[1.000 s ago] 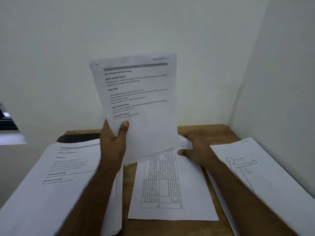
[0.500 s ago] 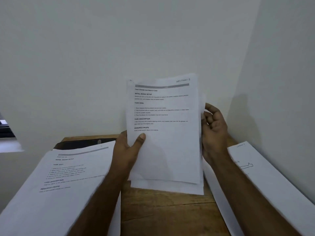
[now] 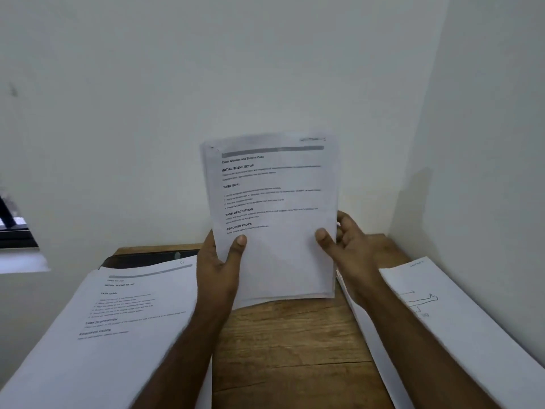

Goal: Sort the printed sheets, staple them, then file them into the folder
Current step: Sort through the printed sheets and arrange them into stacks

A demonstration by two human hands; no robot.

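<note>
Above the wooden surface (image 3: pixel 295 349), both hands hold a small bunch of printed sheets (image 3: pixel 274 219) upright near the wall: the left hand (image 3: pixel 218 267) pinches the lower left edge with its thumb in front, and the right hand (image 3: pixel 345 243) pinches the lower right edge the same way. To do this step well, I think the grip should be kept light so the pages can slide, then the bottom edge tapped on the wood until all edges line up for stapling. Another pile (image 3: pixel 118 314) lies on the left and one more (image 3: pixel 436 314) on the right; no stapler shows.
</note>
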